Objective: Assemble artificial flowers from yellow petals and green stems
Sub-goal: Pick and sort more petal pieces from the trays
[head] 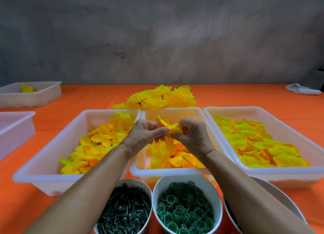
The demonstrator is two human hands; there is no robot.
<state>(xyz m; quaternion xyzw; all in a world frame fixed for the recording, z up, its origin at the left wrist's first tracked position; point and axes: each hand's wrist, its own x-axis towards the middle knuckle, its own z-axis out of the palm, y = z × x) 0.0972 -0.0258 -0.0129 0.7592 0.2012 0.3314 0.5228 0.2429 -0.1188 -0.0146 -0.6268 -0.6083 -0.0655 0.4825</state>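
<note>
Left hand [146, 132] and right hand [191, 134] together above the middle tray [169, 171], both pinching one yellow petal piece [171, 127], fingers curled round it. Loose petals [100, 140] heaped in the tray at nine o'clock. Finished flowers [163, 97] piled at twelve o'clock. Green stems [125, 211] and green rings [185, 209] in cups at six o'clock on the orange counter [228, 95].
</note>
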